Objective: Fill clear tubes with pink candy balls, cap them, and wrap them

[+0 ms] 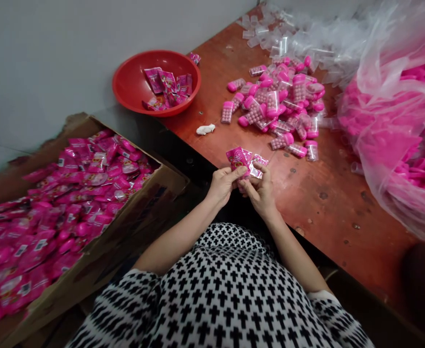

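Observation:
Just in front of my body, near the table's edge, my left hand [224, 184] is closed on a small shiny pink candy packet [236, 156], with the thumb on top. My right hand [262, 192] meets it from the other side, its thumb and fingers closed at the lower part of the packets. A second pink and silver packet [259, 165] shows by the right fingertips. How the packets overlap is partly hidden by the fingers. Beyond the hands lies a pile of small clear bottles with pink caps [272, 102], filled with pale pink beads.
A red bowl [125, 99] with several pink packets stands at the table's far left edge. Below left, a cardboard box [150, 186] holds many filled packets. A crumpled white scrap [205, 129], loose clear tubes [281, 46] and a plastic bag of pink caps [386, 130] lie on the table [317, 212].

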The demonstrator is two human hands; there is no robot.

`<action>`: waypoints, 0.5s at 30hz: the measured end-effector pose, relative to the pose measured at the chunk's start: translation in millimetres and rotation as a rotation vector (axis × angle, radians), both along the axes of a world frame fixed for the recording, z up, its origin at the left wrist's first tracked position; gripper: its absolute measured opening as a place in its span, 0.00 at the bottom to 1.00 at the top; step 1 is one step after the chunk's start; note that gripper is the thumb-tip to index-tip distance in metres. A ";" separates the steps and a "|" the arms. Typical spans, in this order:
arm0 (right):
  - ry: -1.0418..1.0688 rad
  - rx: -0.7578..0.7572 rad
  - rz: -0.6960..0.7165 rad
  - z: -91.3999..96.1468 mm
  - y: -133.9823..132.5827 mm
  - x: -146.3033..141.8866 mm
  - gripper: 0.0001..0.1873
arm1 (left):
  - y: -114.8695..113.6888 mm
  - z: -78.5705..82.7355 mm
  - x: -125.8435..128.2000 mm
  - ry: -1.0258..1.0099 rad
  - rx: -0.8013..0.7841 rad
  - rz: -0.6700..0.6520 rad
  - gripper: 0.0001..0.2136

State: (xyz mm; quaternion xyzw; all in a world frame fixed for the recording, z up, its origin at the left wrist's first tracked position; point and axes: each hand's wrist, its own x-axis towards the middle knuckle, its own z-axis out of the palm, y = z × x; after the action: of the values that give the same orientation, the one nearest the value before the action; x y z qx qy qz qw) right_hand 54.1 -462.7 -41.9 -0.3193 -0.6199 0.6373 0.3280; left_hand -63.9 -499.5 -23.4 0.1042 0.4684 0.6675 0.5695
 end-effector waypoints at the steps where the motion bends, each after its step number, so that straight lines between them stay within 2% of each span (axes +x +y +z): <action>1: 0.019 -0.034 -0.009 0.6 -0.4 -0.1 0.29 | -1.1 -0.4 0.5 0.003 0.008 -0.030 0.17; 4: 0.105 -0.196 -0.029 3.0 -0.5 -1.9 0.31 | -5.6 -1.6 2.0 0.002 0.035 -0.116 0.17; 7: 0.133 -0.253 -0.048 3.8 -1.4 -4.9 0.32 | -8.3 -2.0 0.7 0.011 0.022 -0.119 0.18; 13: 0.196 -0.311 -0.055 0.4 -9.1 -6.5 0.26 | -4.7 0.6 -2.8 -0.055 -0.049 0.073 0.17; 15: 0.211 -0.313 -0.099 -0.6 -11.4 -5.9 0.23 | -4.7 0.4 2.2 -0.054 -0.067 0.107 0.17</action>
State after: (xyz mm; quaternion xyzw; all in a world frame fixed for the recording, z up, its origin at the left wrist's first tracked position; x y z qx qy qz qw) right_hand 48.3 -474.2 -42.6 -0.3276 -0.4591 0.7390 0.3685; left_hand -61.7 -504.2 -23.0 0.0415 0.4798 0.6834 0.5487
